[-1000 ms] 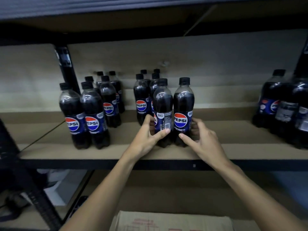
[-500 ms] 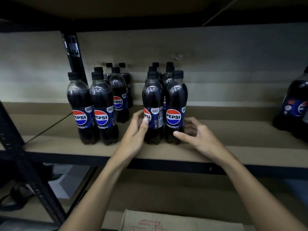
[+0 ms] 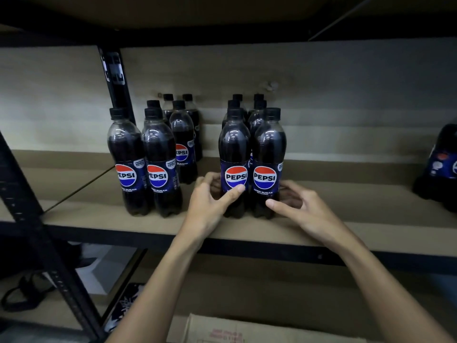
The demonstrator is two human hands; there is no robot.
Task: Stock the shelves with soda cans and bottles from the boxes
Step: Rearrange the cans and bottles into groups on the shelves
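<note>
Two Pepsi Zero Sugar bottles stand at the front of a two-row group on the brown shelf board [image 3: 346, 219]. My left hand [image 3: 210, 196] grips the lower part of the front left bottle [image 3: 235, 149], with the thumb across its label. Around the base of the front right bottle [image 3: 269, 149] curls my right hand [image 3: 304, 209], its thumb tip on the front and its fingers at the side. Both logos face me. Several more bottles stand behind these two, mostly hidden.
Another group of Pepsi bottles [image 3: 158, 149] stands to the left, beside a black upright post [image 3: 116, 78]. A larger bottle [image 3: 442, 164] sits at the right edge. A black diagonal brace [image 3: 29, 219] crosses the left side. A cardboard box [image 3: 247, 330] lies below the shelf.
The front left bottle has been turned from its barcode side to its logo facing me. Both front bottles now stand level with each other; the view has drifted left and closer.
</note>
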